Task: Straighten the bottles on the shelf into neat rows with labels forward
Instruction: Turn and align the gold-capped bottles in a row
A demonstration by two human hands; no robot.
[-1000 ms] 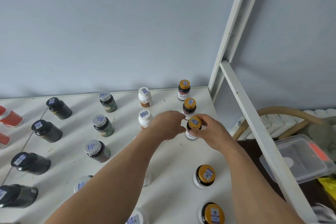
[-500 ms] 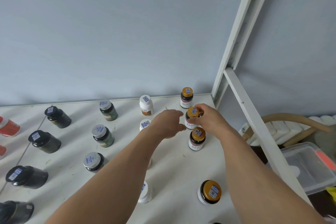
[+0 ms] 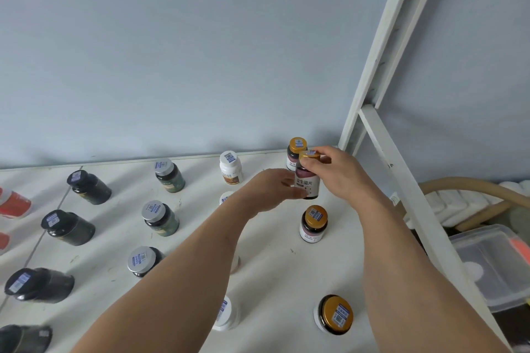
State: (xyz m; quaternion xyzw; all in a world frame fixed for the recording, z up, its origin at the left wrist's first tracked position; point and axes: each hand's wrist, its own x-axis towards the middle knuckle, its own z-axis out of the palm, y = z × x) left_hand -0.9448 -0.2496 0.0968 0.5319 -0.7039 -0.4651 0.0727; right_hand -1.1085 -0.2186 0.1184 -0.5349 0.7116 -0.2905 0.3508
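On the white shelf (image 3: 275, 272) stand rows of small bottles. My right hand (image 3: 341, 175) grips the gold cap of a dark bottle with a white label (image 3: 308, 183), second from the back in the right-hand row, tilted slightly. My left hand (image 3: 272, 189) touches its left side with its fingertips. Behind it stands another gold-capped bottle (image 3: 296, 149); two more (image 3: 313, 223) (image 3: 334, 315) stand nearer me. White bottles (image 3: 231, 167) (image 3: 226, 314) form the row to the left, partly hidden by my left arm.
Silver-capped green bottles (image 3: 169, 175) (image 3: 160, 218) (image 3: 142, 261) and black bottles (image 3: 87, 186) (image 3: 67, 226) (image 3: 37, 284) fill the left rows. Red bottles (image 3: 14, 205) lie at the far left. A white shelf post (image 3: 381, 66) rises right; a clear plastic box (image 3: 493, 264) sits beyond.
Both hands moved back from the third gold-capped bottle to the second one. My right hand took its cap and the bottle's label now faces me.
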